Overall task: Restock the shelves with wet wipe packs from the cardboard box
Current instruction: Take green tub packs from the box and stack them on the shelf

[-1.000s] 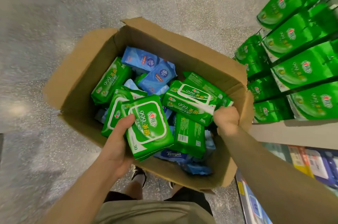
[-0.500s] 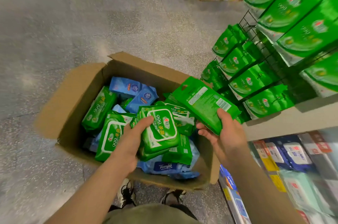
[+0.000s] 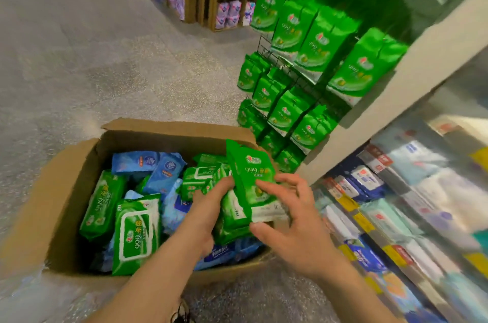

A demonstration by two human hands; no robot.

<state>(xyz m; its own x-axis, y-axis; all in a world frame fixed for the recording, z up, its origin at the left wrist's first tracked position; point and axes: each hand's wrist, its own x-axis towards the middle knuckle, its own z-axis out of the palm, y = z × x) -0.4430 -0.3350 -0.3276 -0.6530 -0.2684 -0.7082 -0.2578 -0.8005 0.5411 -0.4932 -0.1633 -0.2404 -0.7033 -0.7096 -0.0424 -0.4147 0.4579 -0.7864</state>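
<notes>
Small green glossy plastic-film wipe pack (image 3: 253, 180) betw. left hand (image 3: 211, 206) & right hand (image 3: 293, 219). Brown matt cardboard box (image 3: 76, 164) below hands, rough torn edges. Thin black metal wire rack (image 3: 266, 51) beyond right hand. Grey speckled smooth floor (image 3: 92, 58).

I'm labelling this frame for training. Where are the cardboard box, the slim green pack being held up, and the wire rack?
cardboard box (image 3: 169, 129): head view, far wall.
slim green pack (image 3: 252, 172): head view, printed front.
wire rack (image 3: 266, 52): head view, bare wire corner.

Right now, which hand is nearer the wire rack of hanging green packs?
Right. The right hand holds a green pack just below the rack; the left hand sits further left, over the cardboard box.
</notes>
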